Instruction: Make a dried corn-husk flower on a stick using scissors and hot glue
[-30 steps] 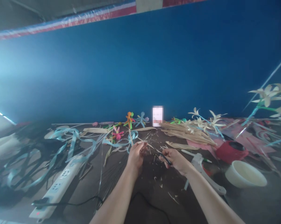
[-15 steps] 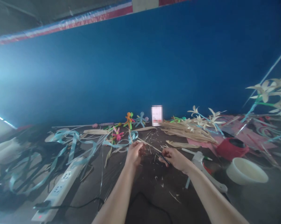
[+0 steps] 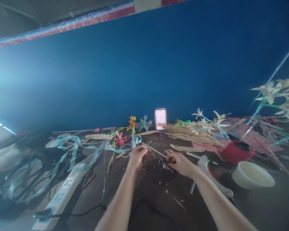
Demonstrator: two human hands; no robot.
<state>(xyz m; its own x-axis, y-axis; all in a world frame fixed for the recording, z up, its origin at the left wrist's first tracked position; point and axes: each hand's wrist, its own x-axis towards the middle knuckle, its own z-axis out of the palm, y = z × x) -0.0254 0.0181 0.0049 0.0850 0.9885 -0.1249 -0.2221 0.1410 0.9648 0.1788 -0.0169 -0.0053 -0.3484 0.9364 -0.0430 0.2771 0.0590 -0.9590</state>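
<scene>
Strip (image 3: 155, 150) runs straight between left hand (image 3: 136, 157) and right hand (image 3: 179, 164), over the bench (image 3: 146, 189), left of the glue gun (image 3: 216, 183). Left fingers are clamped on it; right fingers are closed around a black tool (image 3: 169, 167) and, apparently, the strip's other end. Change noted: the tool, pointing toward the left hand a second ago, now sits lower. Judgement: strip being tensioned, not cut.
</scene>
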